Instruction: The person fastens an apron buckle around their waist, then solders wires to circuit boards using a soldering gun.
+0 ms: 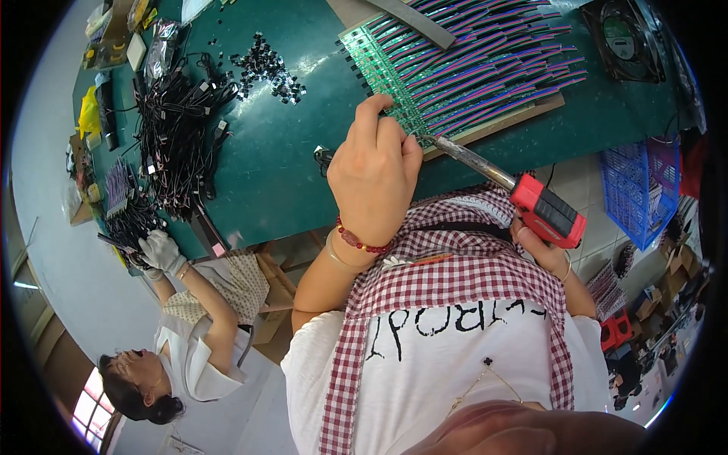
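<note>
My right hand (533,241) is wrapped round the red and black handle of a soldering iron (550,212). Its metal tip reaches the near corner of a green circuit board panel (387,72), beside my left thumb. Rows of thin multicoloured wires (485,83) run from the panel to the right. My left hand (371,163) lies over the panel's near left edge, fingers bent and closed; what they pinch is hidden beneath them. A short black cable end (323,159) shows just left of that hand.
A metal bar (417,23) lies across the wires. On the green table (280,174) are small black parts (267,68), bundled black cables (178,129) and a fan (623,42). A gloved co-worker (197,318) sits at left. A blue crate (641,189) stands at right.
</note>
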Motion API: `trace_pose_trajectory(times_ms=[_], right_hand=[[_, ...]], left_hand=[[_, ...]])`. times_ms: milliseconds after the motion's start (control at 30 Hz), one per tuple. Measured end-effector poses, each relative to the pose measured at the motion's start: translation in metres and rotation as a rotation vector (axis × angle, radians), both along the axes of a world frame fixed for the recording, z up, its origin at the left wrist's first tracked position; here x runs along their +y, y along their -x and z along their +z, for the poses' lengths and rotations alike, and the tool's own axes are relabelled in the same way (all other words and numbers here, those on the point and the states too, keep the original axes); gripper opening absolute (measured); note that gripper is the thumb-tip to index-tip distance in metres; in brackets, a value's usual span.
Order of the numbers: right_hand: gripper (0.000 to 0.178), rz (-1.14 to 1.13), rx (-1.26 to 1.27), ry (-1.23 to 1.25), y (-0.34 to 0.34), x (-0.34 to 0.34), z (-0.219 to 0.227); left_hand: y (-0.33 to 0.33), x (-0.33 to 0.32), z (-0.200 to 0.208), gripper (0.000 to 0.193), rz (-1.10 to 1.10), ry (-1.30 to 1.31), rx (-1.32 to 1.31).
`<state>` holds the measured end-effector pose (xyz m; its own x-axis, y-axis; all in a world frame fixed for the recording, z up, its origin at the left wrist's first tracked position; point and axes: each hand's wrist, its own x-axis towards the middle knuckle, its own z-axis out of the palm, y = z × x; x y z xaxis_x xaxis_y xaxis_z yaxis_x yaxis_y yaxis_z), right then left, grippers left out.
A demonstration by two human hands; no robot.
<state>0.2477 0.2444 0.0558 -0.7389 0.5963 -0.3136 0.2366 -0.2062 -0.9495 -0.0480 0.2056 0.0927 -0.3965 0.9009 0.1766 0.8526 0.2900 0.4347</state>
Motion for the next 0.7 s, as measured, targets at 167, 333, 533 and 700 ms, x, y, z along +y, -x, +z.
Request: trace_pose_trajectory(times_ms=[167,333,533,700], right_hand=[[0.038,0.058,-0.051,-0.056,0.0,0.003,0.002],[0.043,-0.017,-0.04,-0.017,-0.002,-0.003,0.007],[0.048,-0.103,-0.009,0.05,0.0,-0.004,0.01],[0.048,-0.151,0.023,0.102,0.008,0.0,0.018]], left_hand=[[0.001,0.0,0.001,0.016,-0.016,0.02,0.011],[0.002,0.001,0.002,0.015,-0.036,0.028,0.012],[0.002,0.001,0.002,0.015,-0.031,0.031,0.006],[0.002,0.001,0.003,0.015,-0.031,0.027,0.019]])
